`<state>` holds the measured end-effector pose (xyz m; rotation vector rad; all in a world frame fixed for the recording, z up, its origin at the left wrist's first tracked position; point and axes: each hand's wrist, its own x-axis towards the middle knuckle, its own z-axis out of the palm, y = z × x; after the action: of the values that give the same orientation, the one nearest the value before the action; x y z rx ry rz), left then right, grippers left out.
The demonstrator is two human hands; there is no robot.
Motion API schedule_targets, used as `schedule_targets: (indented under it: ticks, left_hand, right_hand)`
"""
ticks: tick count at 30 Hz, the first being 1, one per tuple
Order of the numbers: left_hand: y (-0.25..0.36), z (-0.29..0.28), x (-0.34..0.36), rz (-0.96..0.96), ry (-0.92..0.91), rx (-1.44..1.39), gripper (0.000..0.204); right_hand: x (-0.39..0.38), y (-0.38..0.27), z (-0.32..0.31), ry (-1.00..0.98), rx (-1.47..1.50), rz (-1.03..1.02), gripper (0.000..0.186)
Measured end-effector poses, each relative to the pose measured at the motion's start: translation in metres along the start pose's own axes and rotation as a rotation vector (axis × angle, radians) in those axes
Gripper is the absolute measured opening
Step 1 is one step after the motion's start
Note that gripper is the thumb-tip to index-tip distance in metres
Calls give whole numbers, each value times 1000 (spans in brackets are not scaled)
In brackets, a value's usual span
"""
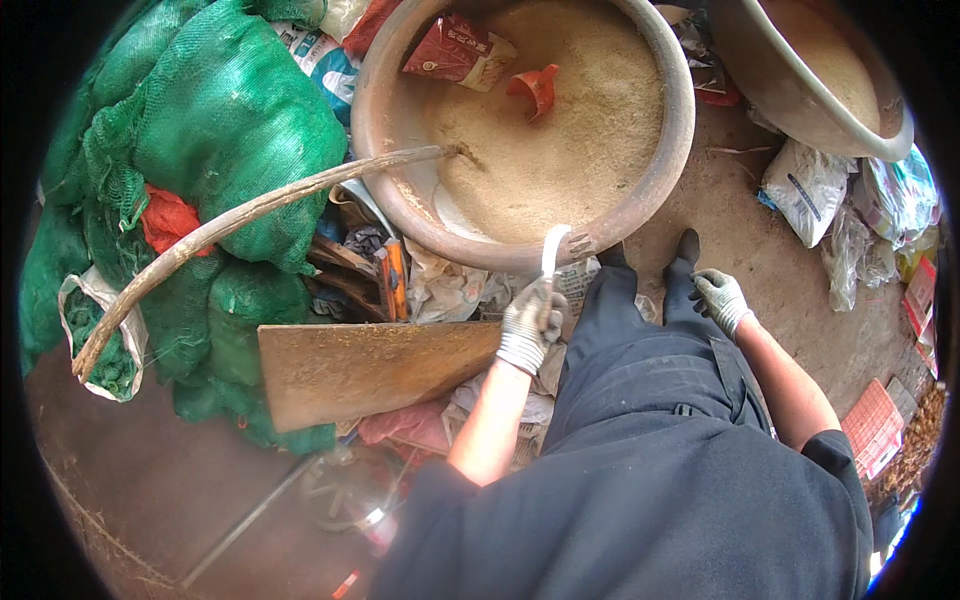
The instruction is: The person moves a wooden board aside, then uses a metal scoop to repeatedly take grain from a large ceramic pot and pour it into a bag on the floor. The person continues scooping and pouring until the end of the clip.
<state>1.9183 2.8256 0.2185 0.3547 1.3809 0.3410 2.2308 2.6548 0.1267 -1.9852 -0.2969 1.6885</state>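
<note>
My left hand point(535, 322), in a grey-white knit glove, is closed around a curved white strip point(552, 248). The strip stands up from the fist, its bent tip against the near rim of a big round vat point(683, 130). Pale tan, grainy meal point(560, 175) fills much of the vat. On the meal lie a red scoop point(534, 90) and a red printed packet point(452, 52). My right hand point(720, 298), gloved too, hangs beside my right thigh with fingers loosely bent and nothing visible in them.
A long bent wooden stick point(250, 208) leans into the vat from the left. Full green mesh sacks point(235, 120) pile up there, above a wooden board point(370, 365). Another vat point(800, 85) stands at the far right, near plastic bags point(805, 190) and a red crate-like piece point(872, 428).
</note>
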Motion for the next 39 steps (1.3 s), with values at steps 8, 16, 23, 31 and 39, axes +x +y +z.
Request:
schedule_targets:
  ticks: [8, 16, 23, 31, 39]
  left_hand:
    - [74, -207, 88, 38, 329, 103, 32]
    - [134, -139, 75, 895, 812, 1168, 29]
    - [18, -98, 45, 457, 554, 1795, 32]
    - [-16, 13, 0, 295, 56, 295, 31]
    - [30, -152, 85, 318, 497, 192, 25]
  right_hand:
    - [-1, -3, -6, -17, -12, 6, 28]
    - [-6, -6, -5, 35, 52, 4, 29]
    - [-5, 9, 0, 14, 54, 21, 29]
    - [-6, -5, -1, -15, 47, -29, 29]
    - [-5, 5, -43, -1, 40, -39, 31]
